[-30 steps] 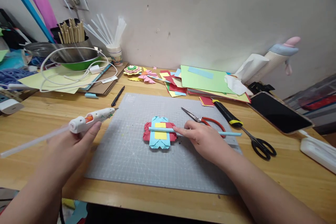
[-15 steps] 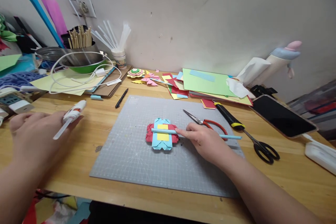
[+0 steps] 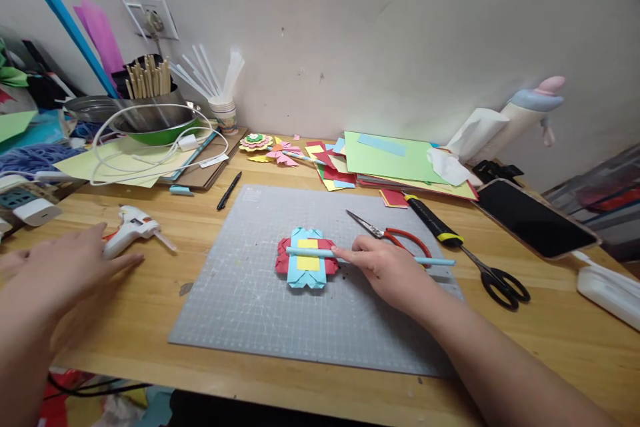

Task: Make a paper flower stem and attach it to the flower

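Note:
On the grey cutting mat lies a folded paper flower with light blue and red petals and a yellow square in its middle. A rolled light blue paper stick crosses the flower from side to side. My right hand is closed over this stick, its index finger pressing along it near the flower's right petal. To the left, a white hot glue gun rests on its side on the table, nozzle pointing right. My left hand is just in front of it, fingers spread and holding nothing.
Under the flower is the cutting mat. Red-handled scissors and black-handled scissors lie to the right, near a phone. Behind are a black pen, coloured paper, finished paper flowers and a pot of wooden sticks.
My left hand has put the glue gun down on the table and let go, fingers spreading. The right hand, stick and flower hold their places on the mat.

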{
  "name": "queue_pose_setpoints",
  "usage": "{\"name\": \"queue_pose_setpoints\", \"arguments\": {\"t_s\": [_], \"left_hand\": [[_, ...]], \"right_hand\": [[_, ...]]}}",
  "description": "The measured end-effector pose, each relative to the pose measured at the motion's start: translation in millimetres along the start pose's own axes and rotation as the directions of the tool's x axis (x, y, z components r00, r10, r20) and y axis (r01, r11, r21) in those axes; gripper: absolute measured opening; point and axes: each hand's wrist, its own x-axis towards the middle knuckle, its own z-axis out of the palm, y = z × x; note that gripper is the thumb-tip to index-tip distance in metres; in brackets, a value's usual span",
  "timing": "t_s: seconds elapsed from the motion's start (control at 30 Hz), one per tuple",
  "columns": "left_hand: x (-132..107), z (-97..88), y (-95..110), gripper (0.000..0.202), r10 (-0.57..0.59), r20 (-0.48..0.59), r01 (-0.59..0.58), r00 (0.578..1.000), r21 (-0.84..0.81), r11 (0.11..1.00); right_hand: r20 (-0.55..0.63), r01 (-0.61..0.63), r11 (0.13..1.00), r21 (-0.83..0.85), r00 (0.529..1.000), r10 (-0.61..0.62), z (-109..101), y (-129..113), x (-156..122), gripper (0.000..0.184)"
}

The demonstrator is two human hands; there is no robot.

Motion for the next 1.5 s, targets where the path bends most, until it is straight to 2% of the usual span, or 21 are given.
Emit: {"name": "queue_pose_setpoints", "arguments": {"t_s": [0.03,0.07,0.1,0.13,0.17,0.2,0.27,0.3,0.33,0.4,0.47,0.53,0.63,0.8,0.87,0.97,1.03,1.13,1.33,1.5], "left_hand": [[-7,-5.6,12,0.067,-0.032,0.001,0.032,0.999,0.152,0.988],[-14,-9.7,25,0.072,0.006,-0.074,0.010,0.997,0.218,0.976],[-21,-11.8,40,0.071,0.064,-0.126,-0.037,0.990,0.206,0.978],[-27,-11.7,56,0.067,0.071,-0.186,-0.049,0.980,0.116,0.992],[-32,-9.5,73,0.063,0.122,-0.195,-0.136,0.973,-0.063,0.989],[-35,-5.6,91,0.062,0.167,-0.159,-0.208,0.973,-0.289,0.934],[-38,4.8,126,0.059,0.276,0.002,-0.219,0.961,-0.606,0.765],[-37,10.2,142,0.057,0.352,0.066,-0.220,0.934,-0.669,0.710],[-36,15.1,158,0.055,0.410,0.076,-0.252,0.909,-0.684,0.684],[-33,23.1,182,0.040,0.525,0.013,-0.396,0.851,-0.641,0.658],[-33,28.8,194,0.026,0.584,-0.048,-0.509,0.810,-0.552,0.661],[-36,33.6,196,0.031,0.620,-0.121,-0.602,0.775,-0.440,0.666],[-43,39.9,187,0.042,0.672,-0.204,-0.699,0.712,-0.294,0.652],[-51,43.6,178,0.042,0.723,-0.213,-0.753,0.657,-0.233,0.616],[-53,41.9,178,0.039,0.726,-0.208,-0.755,0.655,-0.217,0.619],[-57,37.9,179,0.032,0.696,-0.195,-0.723,0.691,-0.173,0.669],[-59,35.7,178,0.027,0.689,-0.186,-0.713,0.700,-0.143,0.686],[-62,34.8,177,0.026,0.711,-0.177,-0.732,0.680,-0.119,0.671],[-66,39.9,176,0.039,0.757,-0.141,-0.770,0.638,-0.133,0.624],[-67,44.0,182,0.034,0.775,-0.092,-0.778,0.625,-0.159,0.608]], "right_hand": [[-0.002,0.001,1.000,0.001,1.000,-0.001,0,0,0,0.057],[-0.002,0.001,1.000,0.002,1.000,-0.001,-1,0,0,0.057],[0.004,0.001,1.000,0.003,1.000,-0.001,-1,0,0,0.057],[0.011,0.002,1.000,0.007,1.000,-0.002,-2,0,1,0.058],[0.019,0.006,1.000,0.013,1.000,-0.006,-2,0,1,0.058],[0.025,0.010,1.000,0.019,1.000,-0.010,-2,1,2,0.058],[0.033,0.018,0.999,0.030,0.999,-0.019,-3,2,3,0.058],[0.035,0.021,0.999,0.032,0.999,-0.022,-3,2,4,0.057],[0.035,0.025,0.999,0.032,0.999,-0.026,-2,3,4,0.057],[0.034,0.031,0.999,0.030,0.999,-0.032,-2,4,4,0.058],[0.031,0.036,0.999,0.024,0.999,-0.037,-1,5,3,0.060],[0.034,0.034,0.999,0.018,0.999,-0.035,-2,5,3,0.060],[0.055,0.023,0.999,0.026,0.998,-0.025,-3,4,3,0.060],[0.060,0.004,0.998,0.055,0.998,-0.007,-4,4,3,0.057],[0.059,0.005,0.998,0.056,0.998,-0.009,-4,3,4,0.058],[0.064,0.012,0.999,0.050,0.998,-0.015,-6,2,4,0.057],[0.058,0.013,0.998,0.059,0.998,-0.016,-7,1,3,0.057],[0.038,0.017,0.998,0.065,0.999,-0.020,-6,2,2,0.058],[0.057,0.022,0.998,0.066,0.998,-0.026,-4,4,2,0.058],[0.059,0.020,0.998,0.067,0.998,-0.024,-5,3,1,0.060]]}}
